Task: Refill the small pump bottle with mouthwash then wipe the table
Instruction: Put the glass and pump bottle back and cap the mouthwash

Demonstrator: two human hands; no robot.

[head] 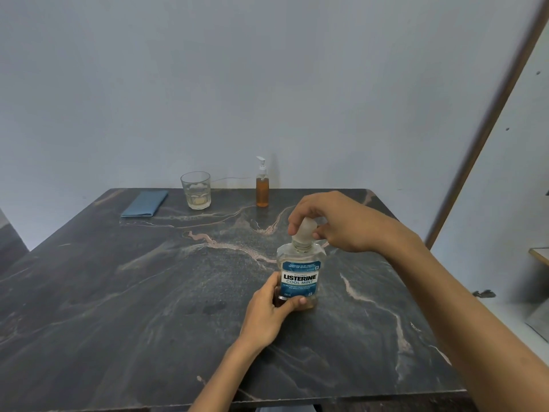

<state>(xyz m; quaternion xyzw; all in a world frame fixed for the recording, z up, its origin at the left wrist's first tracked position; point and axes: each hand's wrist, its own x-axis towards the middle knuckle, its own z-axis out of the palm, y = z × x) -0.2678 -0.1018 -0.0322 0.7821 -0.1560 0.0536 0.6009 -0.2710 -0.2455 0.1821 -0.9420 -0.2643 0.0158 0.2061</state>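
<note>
A clear mouthwash bottle point(300, 275) with a blue label stands upright on the dark marble table point(148, 292), right of centre. My left hand point(269, 310) grips its base. My right hand point(332, 223) holds its white cap point(304, 230) from above, fingers curled round it. The small pump bottle point(262, 185), with amber liquid and a white pump, stands at the table's far edge near the wall. A folded blue cloth point(145, 203) lies at the far left.
A drinking glass point(196, 190) with a little liquid stands between the cloth and the pump bottle. The wall runs directly behind the table. A brown door frame point(487, 129) and a shelf edge point(539, 254) lie to the right.
</note>
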